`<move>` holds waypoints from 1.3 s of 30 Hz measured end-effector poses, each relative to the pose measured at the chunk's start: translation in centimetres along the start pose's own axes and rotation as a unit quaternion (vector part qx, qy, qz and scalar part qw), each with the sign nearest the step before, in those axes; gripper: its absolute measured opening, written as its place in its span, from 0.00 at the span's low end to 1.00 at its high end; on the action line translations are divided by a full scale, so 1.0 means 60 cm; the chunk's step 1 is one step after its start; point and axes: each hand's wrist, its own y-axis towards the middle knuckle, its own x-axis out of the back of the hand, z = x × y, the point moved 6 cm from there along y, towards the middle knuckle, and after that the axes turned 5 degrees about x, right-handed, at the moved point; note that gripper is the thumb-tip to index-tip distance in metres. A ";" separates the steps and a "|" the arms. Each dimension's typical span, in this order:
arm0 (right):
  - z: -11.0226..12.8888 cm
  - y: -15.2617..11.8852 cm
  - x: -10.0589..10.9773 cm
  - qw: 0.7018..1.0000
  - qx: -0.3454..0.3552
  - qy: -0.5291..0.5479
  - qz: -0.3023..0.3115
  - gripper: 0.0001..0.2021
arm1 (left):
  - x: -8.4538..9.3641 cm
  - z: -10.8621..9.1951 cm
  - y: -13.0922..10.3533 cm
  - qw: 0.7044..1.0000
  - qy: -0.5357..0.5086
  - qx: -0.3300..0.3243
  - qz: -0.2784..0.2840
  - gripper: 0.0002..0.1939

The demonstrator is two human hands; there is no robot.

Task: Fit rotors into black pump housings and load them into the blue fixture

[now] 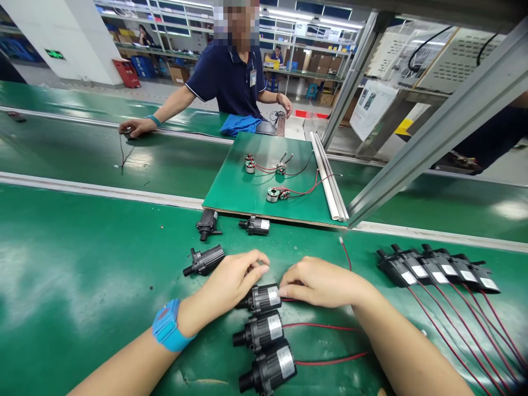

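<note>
Three black pumps with white labels lie in a column at the lower centre, among them the top pump, the middle pump and the bottom pump. Over the left end of the top one is my left hand, its thumb and forefinger slightly apart with nothing visible between them. My right hand has its fingers together at that pump's right end, where a red wire comes out; what the fingertips pinch is hidden. A blue band circles my left wrist.
Three loose pumps lie beyond my left hand. On the right is a row of several pumps with red wires. A raised green board carries wired motor parts. Across the bench, a person touches a small part. A metal post slants at right.
</note>
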 end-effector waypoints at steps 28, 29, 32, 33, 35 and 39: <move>0.013 0.045 0.099 0.962 0.011 -0.032 -0.271 0.19 | -0.003 0.033 0.003 0.982 -0.123 0.037 -0.142 0.22; 0.024 0.040 0.090 0.968 0.010 -0.014 -0.249 0.18 | -0.003 0.033 0.004 0.981 -0.128 0.035 -0.144 0.22; 0.044 0.036 0.074 0.978 -0.008 -0.023 -0.209 0.19 | -0.004 0.029 0.004 0.979 -0.154 0.020 -0.135 0.23; 0.048 0.037 0.072 0.979 -0.015 -0.035 -0.202 0.20 | -0.004 0.028 0.001 0.978 -0.166 0.011 -0.129 0.24; 0.051 0.040 0.071 0.980 -0.032 -0.061 -0.189 0.21 | -0.004 0.026 -0.004 0.975 -0.187 -0.005 -0.122 0.27; 0.052 0.046 0.064 0.975 -0.059 -0.135 -0.167 0.19 | -0.008 0.030 -0.012 0.975 -0.184 -0.011 -0.126 0.30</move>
